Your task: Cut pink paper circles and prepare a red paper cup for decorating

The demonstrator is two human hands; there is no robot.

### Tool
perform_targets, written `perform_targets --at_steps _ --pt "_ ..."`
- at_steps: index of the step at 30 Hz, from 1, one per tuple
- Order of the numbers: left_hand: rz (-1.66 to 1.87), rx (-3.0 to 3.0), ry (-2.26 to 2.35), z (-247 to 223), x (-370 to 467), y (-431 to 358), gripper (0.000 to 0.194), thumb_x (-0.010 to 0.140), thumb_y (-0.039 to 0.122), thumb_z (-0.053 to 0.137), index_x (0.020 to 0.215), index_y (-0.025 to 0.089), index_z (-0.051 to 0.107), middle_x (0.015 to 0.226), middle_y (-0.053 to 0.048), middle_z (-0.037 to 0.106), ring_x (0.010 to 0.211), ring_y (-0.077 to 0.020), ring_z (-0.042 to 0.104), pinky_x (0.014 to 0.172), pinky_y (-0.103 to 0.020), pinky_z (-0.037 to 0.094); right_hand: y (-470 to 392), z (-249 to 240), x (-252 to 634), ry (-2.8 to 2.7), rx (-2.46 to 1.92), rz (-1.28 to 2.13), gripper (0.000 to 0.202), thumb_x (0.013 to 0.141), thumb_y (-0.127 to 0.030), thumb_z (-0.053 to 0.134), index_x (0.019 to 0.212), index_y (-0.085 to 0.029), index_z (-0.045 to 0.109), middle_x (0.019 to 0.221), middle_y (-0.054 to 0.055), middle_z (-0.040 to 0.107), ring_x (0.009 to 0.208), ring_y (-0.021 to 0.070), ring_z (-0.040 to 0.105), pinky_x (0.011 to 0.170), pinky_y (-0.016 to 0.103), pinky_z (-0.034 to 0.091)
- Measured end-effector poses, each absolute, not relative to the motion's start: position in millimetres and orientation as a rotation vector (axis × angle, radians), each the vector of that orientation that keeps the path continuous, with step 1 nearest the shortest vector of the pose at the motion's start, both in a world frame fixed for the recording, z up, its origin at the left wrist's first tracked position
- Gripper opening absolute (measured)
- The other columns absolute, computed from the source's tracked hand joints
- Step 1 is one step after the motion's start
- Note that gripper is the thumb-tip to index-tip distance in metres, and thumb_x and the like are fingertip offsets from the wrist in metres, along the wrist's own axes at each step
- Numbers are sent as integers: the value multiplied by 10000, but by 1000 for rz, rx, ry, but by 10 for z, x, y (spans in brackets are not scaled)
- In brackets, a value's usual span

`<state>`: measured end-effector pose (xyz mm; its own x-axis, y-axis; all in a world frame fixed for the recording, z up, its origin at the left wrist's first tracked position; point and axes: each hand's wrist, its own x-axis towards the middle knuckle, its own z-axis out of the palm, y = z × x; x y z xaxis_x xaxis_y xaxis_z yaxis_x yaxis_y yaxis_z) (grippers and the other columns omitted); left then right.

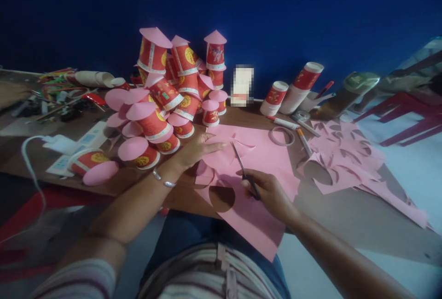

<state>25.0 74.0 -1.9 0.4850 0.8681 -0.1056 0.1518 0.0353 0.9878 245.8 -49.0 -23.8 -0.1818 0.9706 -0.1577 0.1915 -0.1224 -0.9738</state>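
My right hand point(271, 193) is closed around the dark handles of a pair of scissors point(239, 155), whose blades point away from me at a small piece of pink paper point(223, 157). The fingers of my left hand point(196, 149) grip that piece by its left side. Beneath both hands lies a larger pink sheet point(265, 152), with a round hole cut near its front. Part of the sheet hangs over the table's front edge. Whether the blades are apart is too blurred to tell.
Red paper-cup lanterns with pink cone tops point(150, 117) are piled at the left. Pink offcuts point(345, 152) lie at the right. A tape roll point(281, 136), markers point(283, 123) and stacked cups point(274, 99) stand or lie behind. A power strip point(86, 145) sits far left.
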Motion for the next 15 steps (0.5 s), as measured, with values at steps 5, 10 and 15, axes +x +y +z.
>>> perform_targets --at_steps 5,10,15 --pt "699 1431 960 -21 247 742 423 699 526 838 834 134 752 778 -41 680 701 -145 558 618 -242 466 -488 -255 2468 -1429 -1350 1370 534 878 -587 664 1127 -121 741 627 -5 582 583 134 521 587 277 477" --pt "738 1414 951 -49 256 757 426 693 537 852 819 140 761 768 -44 690 716 -152 569 662 -254 484 -494 -230 2478 -1458 -1349 1343 523 895 -605 643 1093 -130 736 629 -2 581 588 138 531 591 283 476" --pt "760 1414 925 -65 253 764 370 701 498 856 778 152 749 750 -18 679 697 -137 561 656 -245 464 -490 -211 2470 -1443 -1342 1359 534 884 -607 649 1094 -123 727 631 -5 578 590 137 526 594 288 478"
